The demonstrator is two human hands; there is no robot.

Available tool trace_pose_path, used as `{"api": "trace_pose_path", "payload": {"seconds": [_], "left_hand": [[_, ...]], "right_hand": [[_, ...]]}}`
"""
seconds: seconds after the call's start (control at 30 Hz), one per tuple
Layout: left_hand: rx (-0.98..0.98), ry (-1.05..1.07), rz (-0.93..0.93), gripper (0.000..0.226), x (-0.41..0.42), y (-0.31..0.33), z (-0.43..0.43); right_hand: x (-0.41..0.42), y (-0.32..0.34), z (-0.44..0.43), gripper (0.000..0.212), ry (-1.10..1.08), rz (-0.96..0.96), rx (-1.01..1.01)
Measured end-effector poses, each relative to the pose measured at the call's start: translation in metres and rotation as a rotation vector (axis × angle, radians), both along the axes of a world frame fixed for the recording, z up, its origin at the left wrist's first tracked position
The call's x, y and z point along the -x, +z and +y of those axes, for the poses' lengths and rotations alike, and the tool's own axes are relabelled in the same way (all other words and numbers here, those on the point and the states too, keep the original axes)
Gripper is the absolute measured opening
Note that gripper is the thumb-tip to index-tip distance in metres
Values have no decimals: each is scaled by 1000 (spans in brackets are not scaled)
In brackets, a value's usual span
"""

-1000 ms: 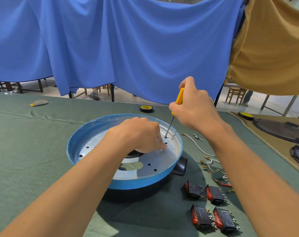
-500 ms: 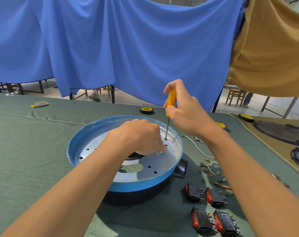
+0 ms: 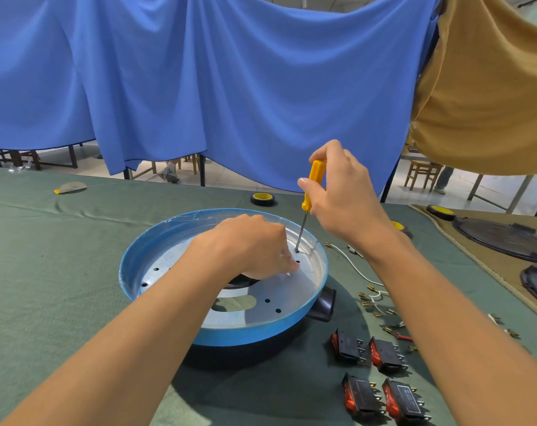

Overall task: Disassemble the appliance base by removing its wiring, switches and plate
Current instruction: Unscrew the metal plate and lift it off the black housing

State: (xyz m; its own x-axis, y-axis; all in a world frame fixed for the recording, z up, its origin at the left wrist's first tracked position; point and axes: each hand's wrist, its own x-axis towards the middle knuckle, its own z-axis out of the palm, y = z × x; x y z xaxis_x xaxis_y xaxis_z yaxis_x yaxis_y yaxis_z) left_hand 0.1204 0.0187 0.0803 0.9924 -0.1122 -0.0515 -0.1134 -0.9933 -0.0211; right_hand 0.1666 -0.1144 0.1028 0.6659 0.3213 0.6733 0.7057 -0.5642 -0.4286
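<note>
My right hand (image 3: 344, 198) grips the yellow screwdriver (image 3: 313, 182), its tip down in the silver plate (image 3: 285, 299). My left hand (image 3: 248, 244) curls beside the tip, fingertips on the plate; I cannot tell if it pinches anything. The blue-rimmed appliance base (image 3: 156, 256) sits beneath both hands on the worktop (image 3: 61, 272), with the switches (image 3: 381, 376) to its right.

Your only camera rides on your head, facing forward and down. The blue appliance base (image 3: 230, 336) sits close below centre on the green-clothed table (image 3: 61, 256). The blue curtain (image 3: 230, 87) fills the upper half.
</note>
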Motion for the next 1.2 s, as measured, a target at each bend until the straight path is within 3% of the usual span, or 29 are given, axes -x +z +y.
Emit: {"api": "trace_pose_path", "payload": {"seconds": [0.3,0.4,0.53,0.67,0.93,1.2], "left_hand": [[5,-4,0,45,2,1,-2],[-4,-9,-6,44,2,1,-2],[-6,-14,-9,44,2,1,-1],[-6,-23,-20,45,1,-1,-1],[-4,-26,-19,46,0,-1,0],[3,-29,-24,45,1,-1,-1]], "right_hand": [[-2,4,0,32,-19,-4,113],[-2,-2,2,15,-40,12,117],[-2,-6,3,40,-142,-4,81],[-2,-5,5,45,-195,-39,-7],[-3,-6,2,16,-251,-36,-9],[2,10,-11,15,-450,17,350]]}}
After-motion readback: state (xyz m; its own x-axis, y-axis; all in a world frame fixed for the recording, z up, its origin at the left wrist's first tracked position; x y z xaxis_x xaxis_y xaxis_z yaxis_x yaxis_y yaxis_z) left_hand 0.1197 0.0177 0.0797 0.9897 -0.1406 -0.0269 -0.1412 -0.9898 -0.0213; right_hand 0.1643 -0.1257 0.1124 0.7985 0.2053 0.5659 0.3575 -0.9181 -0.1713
